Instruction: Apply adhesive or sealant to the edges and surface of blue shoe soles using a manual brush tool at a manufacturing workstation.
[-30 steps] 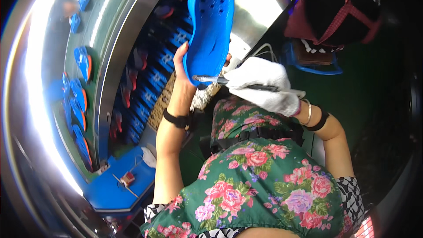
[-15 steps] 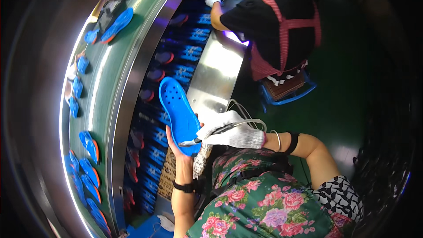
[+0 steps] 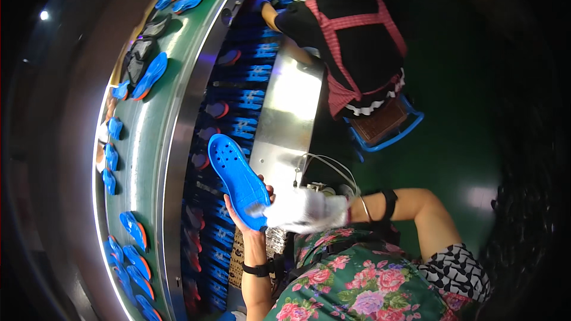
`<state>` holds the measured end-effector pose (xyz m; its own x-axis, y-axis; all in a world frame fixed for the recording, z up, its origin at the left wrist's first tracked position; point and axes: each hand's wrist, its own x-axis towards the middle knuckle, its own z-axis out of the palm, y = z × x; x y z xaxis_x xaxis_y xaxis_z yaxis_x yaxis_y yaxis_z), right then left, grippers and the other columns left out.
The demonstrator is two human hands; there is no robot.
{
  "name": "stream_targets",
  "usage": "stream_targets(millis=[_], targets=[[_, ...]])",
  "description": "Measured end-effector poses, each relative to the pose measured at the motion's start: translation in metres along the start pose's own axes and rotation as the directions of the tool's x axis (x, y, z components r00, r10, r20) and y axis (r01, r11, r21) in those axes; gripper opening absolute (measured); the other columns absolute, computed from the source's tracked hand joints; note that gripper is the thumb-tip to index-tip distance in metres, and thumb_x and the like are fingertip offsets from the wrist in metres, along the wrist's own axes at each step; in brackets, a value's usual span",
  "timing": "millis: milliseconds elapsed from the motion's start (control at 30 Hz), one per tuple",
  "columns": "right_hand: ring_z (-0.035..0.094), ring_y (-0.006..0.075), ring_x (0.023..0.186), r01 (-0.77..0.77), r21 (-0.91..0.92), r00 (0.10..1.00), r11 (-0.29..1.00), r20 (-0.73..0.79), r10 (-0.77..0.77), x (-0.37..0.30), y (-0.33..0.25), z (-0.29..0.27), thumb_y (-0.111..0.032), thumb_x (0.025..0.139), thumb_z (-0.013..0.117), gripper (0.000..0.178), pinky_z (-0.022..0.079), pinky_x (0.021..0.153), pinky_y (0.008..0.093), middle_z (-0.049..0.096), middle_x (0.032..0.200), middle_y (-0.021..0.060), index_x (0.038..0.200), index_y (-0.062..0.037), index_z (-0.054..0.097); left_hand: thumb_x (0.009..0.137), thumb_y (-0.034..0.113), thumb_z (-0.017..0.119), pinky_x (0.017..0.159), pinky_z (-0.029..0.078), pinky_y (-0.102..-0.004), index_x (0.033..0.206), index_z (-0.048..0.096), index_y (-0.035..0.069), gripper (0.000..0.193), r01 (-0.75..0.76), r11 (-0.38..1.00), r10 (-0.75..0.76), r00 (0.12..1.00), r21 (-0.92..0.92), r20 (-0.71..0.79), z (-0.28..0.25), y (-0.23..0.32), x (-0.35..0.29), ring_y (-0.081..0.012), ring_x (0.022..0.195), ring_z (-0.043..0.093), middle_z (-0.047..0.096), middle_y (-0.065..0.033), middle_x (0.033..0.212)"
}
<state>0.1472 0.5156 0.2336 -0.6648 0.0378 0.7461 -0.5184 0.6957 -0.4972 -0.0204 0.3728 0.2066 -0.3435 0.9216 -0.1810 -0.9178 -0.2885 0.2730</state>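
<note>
A blue shoe sole point(image 3: 233, 172) with small holes near its far end rests in my bare left hand point(image 3: 242, 221), whose fingers wrap round its near part. In a white knit glove, my right hand point(image 3: 312, 209) is at the sole's near right edge, smeared by motion. From its fingers a blurred brush point(image 3: 256, 209) reaches onto the inner face of the sole's near end. Thin pale tubes point(image 3: 339, 169) arc up behind the glove. The brush's handle is lost in the blur.
A green conveyor belt point(image 3: 148, 160) on the left carries several blue and orange soles and dark shoe uppers. Beside it runs a lower rack point(image 3: 250, 98) of blue pieces. A metal tabletop point(image 3: 282, 113) lies ahead. A co-worker point(image 3: 351, 24) sits on a blue-framed stool point(image 3: 380, 128).
The sole and my hands sit lower in the picture, as does the belt. My right glove has gone from sharp to blurred. The co-worker leans further left.
</note>
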Motion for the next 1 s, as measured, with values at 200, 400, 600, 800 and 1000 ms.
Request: stream_targets(millis=[200, 400, 600, 800, 1000], targets=[[0.071, 0.0116, 0.081, -0.421, 0.728, 0.849, 0.541, 0.107, 0.517, 0.029, -0.021, -0.031, -0.004, 0.083, 0.081, 0.015, 0.056, 0.074, 0.0271, 0.076, 0.090, 0.0069, 0.097, -0.0010, 0.077, 0.088, 0.065, 0.063, 0.085, 0.055, -0.0504, 0.148, 0.034, -0.005, 0.097, -0.061, 0.998, 0.062, 0.997, 0.029, -0.048, 0.006, 0.013, 0.009, -0.0436, 0.106, 0.058, 0.053, -0.0290, 0.131], [0.071, 0.0116, 0.091, -0.614, 0.790, 0.690, 0.009, 0.531, 0.491, 0.026, -0.012, -0.032, -0.002, 0.081, 0.080, 0.024, 0.056, 0.083, 0.0262, 0.077, 0.100, 0.0088, 0.106, 0.0001, 0.078, 0.086, 0.068, 0.065, 0.092, 0.052, -0.0549, 0.154, 0.032, 0.003, 0.100, -0.149, 0.988, 0.150, 0.989, -0.033, 0.015, 0.020, 0.020, -0.001, -0.0439, 0.112, 0.057, 0.049, -0.0241, 0.141], [0.071, 0.0131, 0.094, -0.581, 0.812, 0.605, 0.053, 0.388, 0.696, 0.017, -0.006, -0.045, 0.001, 0.083, 0.078, 0.021, 0.056, 0.086, 0.0263, 0.077, 0.101, 0.0104, 0.104, 0.0021, 0.077, 0.073, 0.060, 0.085, 0.096, 0.052, -0.0538, 0.159, 0.022, 0.007, 0.119, -0.308, 0.940, 0.247, 0.909, 0.144, 0.335, 0.051, 0.073, -0.021, -0.0450, 0.123, 0.055, 0.034, -0.0238, 0.156], [0.071, 0.0129, 0.093, -0.591, 0.790, 0.617, 0.161, 0.314, 0.722, 0.003, 0.009, -0.015, -0.001, 0.084, 0.077, 0.018, 0.056, 0.085, 0.0264, 0.077, 0.099, 0.0089, 0.102, 0.0019, 0.077, 0.083, 0.040, 0.083, 0.107, 0.047, -0.0533, 0.158, 0.018, 0.000, 0.107, -0.440, 0.889, 0.454, 0.817, -0.124, 0.356, 0.103, 0.195, 0.032, -0.0457, 0.137, 0.039, 0.024, -0.0279, 0.159], [0.071, 0.0115, 0.086, -0.641, 0.729, 0.601, 0.240, 0.283, 0.748, -0.008, 0.013, 0.000, -0.005, 0.084, 0.077, 0.016, 0.056, 0.079, 0.0266, 0.077, 0.091, 0.0069, 0.099, -0.0007, 0.078, 0.101, 0.062, 0.037, 0.121, 0.027, -0.0631, 0.160, -0.001, -0.002, 0.095, -0.608, 0.684, 0.594, 0.785, -0.403, -0.175, 0.085, 0.238, 0.062, -0.0463, 0.151, 0.017, -0.010, -0.0259, 0.166]])
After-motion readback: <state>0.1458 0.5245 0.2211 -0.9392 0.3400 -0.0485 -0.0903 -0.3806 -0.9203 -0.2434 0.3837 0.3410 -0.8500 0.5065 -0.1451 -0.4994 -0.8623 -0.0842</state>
